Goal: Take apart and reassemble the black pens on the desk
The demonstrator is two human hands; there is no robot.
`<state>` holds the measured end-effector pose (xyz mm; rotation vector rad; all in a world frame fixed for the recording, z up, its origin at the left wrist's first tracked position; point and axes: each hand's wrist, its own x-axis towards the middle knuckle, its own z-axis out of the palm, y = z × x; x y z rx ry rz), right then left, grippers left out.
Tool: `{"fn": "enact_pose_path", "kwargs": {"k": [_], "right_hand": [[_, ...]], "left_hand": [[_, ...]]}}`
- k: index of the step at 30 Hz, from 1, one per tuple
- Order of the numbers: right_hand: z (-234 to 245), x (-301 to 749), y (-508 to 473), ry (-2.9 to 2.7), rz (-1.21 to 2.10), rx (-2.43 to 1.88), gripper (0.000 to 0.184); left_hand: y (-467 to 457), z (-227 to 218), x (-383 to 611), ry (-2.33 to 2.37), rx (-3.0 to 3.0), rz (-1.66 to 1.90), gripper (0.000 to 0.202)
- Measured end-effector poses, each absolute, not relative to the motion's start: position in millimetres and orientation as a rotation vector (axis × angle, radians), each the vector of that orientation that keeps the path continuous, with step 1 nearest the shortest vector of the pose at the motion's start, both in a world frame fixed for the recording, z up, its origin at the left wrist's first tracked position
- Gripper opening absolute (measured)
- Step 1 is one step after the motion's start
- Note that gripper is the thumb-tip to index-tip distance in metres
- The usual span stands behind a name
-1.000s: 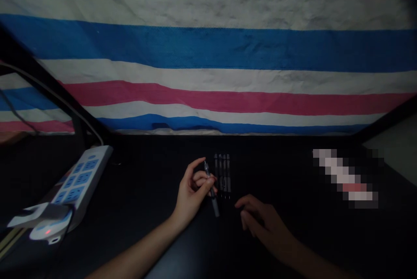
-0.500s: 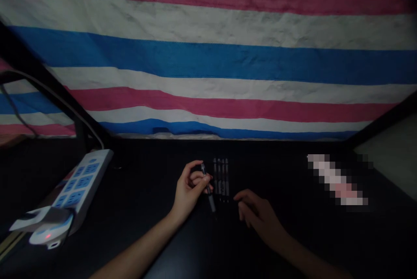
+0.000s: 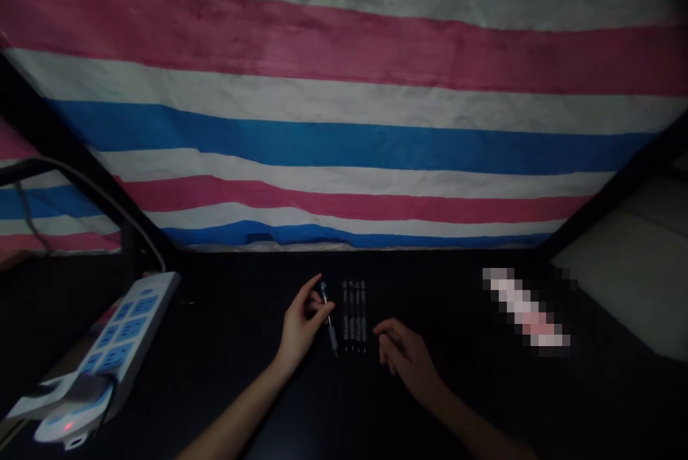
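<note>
Pinching a tilted pen (image 3: 332, 337) in the left hand (image 3: 299, 319), beside four pens (image 3: 357, 327) lined up on the black bench (image 3: 312, 410); holding the right hand (image 3: 407, 357) loosely half-curled nearby.

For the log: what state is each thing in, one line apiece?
Left hand: closed on a pen
Held pen: tilted, pinched by thumb and fingers
Four pens: lying side by side in a row
Right hand: empty, fingers loosely curled
Light: lit red
Striped sheet: hanging, creased
Pixelated item: state can't be told
</note>
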<state>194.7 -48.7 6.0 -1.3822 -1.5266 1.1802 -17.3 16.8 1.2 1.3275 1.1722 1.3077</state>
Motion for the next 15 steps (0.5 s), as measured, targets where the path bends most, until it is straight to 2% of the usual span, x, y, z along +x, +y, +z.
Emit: {"fn": "enact_pose_path", "kwargs": {"k": [5, 8, 10, 13, 15], "right_hand": [[4.3, 193.8, -47.6, -1.551, 1.121, -1.374, 0.023], [3.5, 198.5, -46.3, -1.584, 1.034, -1.375, 0.019], [3.1, 203.2, -45.2, -1.620, 0.952, -1.369, 0.018], [3.6, 209.8, -43.8, -1.708, 0.855, -1.332, 0.026], [4.3, 212.8, -43.3, -1.778, 0.820, -1.297, 0.034]], "left_hand": [[16.7, -2.1, -18.9, 1.193, 1.464, 1.261, 0.053], [15.0, 0.3, -23.1, 1.156, 1.639, 1.132, 0.045], [13.6, 4.0, -26.4, 1.131, 1.814, 1.022, 0.047], [10.6, 10.5, -28.6, 1.136, 2.054, 0.932, 0.047], [7.9, 13.2, -27.1, 1.156, 2.146, 0.904, 0.038]]}}
